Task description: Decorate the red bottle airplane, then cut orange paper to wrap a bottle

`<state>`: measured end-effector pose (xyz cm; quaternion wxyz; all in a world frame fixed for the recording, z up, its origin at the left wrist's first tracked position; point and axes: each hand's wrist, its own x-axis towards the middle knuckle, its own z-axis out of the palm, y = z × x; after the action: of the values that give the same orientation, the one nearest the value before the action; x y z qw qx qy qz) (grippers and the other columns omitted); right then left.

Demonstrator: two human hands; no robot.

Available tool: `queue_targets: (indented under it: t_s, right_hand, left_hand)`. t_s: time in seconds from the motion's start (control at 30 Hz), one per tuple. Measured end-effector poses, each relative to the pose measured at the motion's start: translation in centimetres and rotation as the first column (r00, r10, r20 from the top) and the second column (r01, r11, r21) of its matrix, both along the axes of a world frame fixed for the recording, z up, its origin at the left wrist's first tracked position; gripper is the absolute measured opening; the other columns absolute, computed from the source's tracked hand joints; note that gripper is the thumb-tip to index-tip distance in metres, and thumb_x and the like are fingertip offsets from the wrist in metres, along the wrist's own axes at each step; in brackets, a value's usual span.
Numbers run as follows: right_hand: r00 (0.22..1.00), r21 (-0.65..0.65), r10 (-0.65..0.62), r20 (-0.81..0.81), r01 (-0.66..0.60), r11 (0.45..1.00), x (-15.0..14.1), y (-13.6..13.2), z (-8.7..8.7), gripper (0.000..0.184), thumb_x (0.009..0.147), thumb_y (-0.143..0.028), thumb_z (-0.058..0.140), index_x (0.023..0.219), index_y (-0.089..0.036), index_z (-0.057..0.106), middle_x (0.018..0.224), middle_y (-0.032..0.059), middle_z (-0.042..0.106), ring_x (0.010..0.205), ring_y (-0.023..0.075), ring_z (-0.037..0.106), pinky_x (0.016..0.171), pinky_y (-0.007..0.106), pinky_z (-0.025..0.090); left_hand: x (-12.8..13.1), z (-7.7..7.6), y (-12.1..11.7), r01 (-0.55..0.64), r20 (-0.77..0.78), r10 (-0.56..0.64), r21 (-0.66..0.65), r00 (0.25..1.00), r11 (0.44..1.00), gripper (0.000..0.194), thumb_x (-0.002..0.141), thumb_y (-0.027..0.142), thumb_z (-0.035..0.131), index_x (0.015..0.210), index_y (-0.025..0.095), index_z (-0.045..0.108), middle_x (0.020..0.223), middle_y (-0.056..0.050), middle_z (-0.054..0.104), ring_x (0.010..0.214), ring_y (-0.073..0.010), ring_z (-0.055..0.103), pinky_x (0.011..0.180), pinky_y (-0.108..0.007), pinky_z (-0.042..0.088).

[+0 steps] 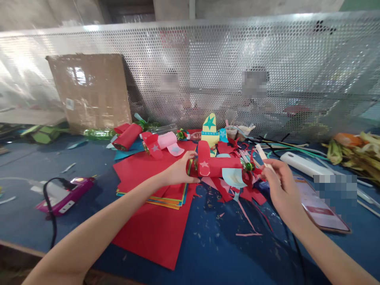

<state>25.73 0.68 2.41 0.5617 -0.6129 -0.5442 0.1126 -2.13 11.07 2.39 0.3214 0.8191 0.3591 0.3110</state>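
- Two hands are up over the middle of the blue surface (pixel 208 245), one at each end of a red paper plane (pixel 218 166).
- Left hand (pixel 178 172): fingers wrapped around the plane's tail end, holding it just above the paper scraps.
- Right hand (pixel 280 184): fingers pinched narrow around a white stick (pixel 263 154), right by the plane's green nose.
- The plane shows a pale star on its red wing and a light blue paper piece underneath.
- Below it, a stack of red sheets (pixel 154 213) spreads toward the near edge.
- Near the left edge lies a purple glue gun (pixel 67 194) with a black cord.
- A phone (pixel 319 206) lies toward the right edge, beside the right wrist.
- More paper planes (pixel 148 140) sit along the far edge, before the perforated metal screen (pixel 267 59).
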Motion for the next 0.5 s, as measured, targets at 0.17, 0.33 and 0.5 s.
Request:
queue_targets:
  t_s: [0.17,0.33,0.5]
  right_hand:
    - [0.992,-0.013,0.016,0.125,-0.015,1.000,-0.4,-0.9,0.2,0.026,0.089,-0.042,0.045,0.104,-0.023,0.054,0.091,0.0045,0.061,0.078,0.0195,0.058,0.071,0.033,0.047]
    - [0.986,-0.082,0.007,0.169,0.007,0.997,-0.3,-1.1,0.6,0.026,0.087,-0.043,0.047,0.102,-0.023,0.055,0.088,0.0056,0.063,0.073,0.0207,0.060,0.063,0.031,0.047]
    - [0.986,-0.076,0.006,0.169,0.007,0.997,-0.1,-0.9,0.6,0.027,0.085,-0.045,0.047,0.099,-0.023,0.055,0.091,0.0082,0.065,0.065,0.0197,0.059,0.058,0.032,0.046]
  left_hand:
    - [1.1,-1.1,0.3,0.089,0.077,-0.083,-0.083,0.994,0.993,0.065,0.065,0.030,0.073,0.119,0.017,0.040,0.114,-0.010,0.059,0.103,-0.0237,0.060,0.091,-0.039,0.047]
    - [1.1,-1.6,0.5,0.122,0.160,-0.100,-0.137,0.982,0.983,0.073,0.062,0.022,0.074,0.126,0.016,0.039,0.110,-0.011,0.061,0.096,-0.0223,0.062,0.085,-0.037,0.049]
    - [0.6,-1.5,0.2,0.087,0.214,-0.048,-0.177,0.976,0.980,0.075,0.057,0.015,0.074,0.125,0.019,0.044,0.104,-0.007,0.061,0.081,-0.0157,0.062,0.074,-0.032,0.052]
